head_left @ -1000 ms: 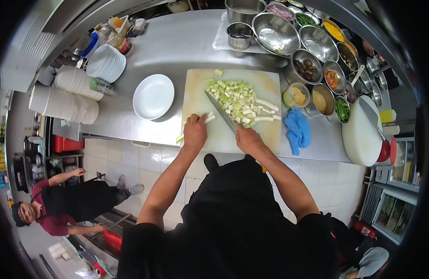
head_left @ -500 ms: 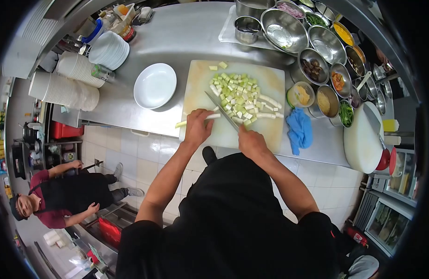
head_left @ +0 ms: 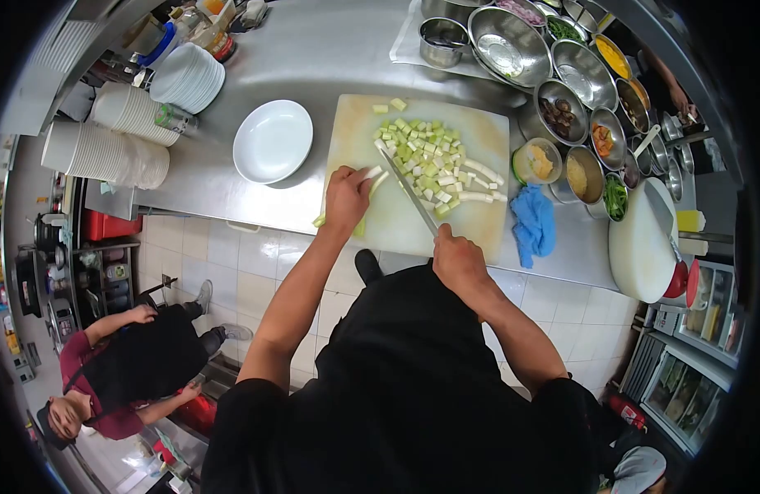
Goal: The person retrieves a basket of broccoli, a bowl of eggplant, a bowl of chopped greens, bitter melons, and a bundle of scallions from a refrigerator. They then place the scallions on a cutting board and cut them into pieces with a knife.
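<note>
My left hand (head_left: 347,198) is closed around pale green-and-white stalks, which look like celery, at the left side of the white cutting board (head_left: 470,239). Short stalk ends (head_left: 378,181) stick out past its fingers, and greener ends show below the hand. My right hand (head_left: 460,259) grips the handle of a kitchen knife (head_left: 411,193) at the board's near edge. The blade slants up and left, its tip by the pile of chopped pale green pieces (head_left: 425,156). A few longer white stalk pieces (head_left: 483,171) lie at the right of the pile.
A white bowl (head_left: 273,142) stands left of the board. A blue cloth (head_left: 533,226) and a tub of yellowish paste (head_left: 538,161) lie right. Steel bowls of ingredients (head_left: 558,115) crowd the back right. Stacked bowls (head_left: 108,156) stand far left. Another person (head_left: 133,362) stands behind at left.
My left hand has moved a little farther up the board, its stalks now angled more lengthwise. The knife has shifted slightly right, away from the held stalk. The other person has moved.
</note>
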Demonstrator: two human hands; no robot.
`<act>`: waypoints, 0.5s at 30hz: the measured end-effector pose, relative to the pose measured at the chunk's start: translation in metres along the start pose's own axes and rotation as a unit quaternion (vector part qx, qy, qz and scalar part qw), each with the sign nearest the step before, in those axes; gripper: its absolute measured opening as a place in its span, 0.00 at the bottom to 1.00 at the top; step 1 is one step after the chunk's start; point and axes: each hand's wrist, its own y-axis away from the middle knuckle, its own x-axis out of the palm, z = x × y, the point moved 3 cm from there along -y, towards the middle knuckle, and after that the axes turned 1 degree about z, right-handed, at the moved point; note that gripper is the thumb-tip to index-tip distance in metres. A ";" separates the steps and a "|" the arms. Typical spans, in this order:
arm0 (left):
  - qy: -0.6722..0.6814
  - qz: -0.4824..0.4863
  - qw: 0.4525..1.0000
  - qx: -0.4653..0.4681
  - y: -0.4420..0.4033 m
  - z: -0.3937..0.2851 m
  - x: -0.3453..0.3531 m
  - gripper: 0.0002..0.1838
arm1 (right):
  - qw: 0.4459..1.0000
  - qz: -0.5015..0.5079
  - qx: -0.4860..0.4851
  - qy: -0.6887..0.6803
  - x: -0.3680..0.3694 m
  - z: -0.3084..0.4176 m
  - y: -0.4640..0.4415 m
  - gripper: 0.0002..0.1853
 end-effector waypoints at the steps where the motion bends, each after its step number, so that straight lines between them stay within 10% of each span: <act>1: -0.024 0.018 1.000 0.001 -0.002 0.000 0.003 0.15 | 1.000 0.008 0.000 0.004 0.002 0.000 -0.002 0.09; 15: 0.017 0.034 0.995 0.094 0.015 -0.014 -0.004 0.19 | 0.999 0.032 -0.011 0.010 -0.008 0.014 0.007 0.09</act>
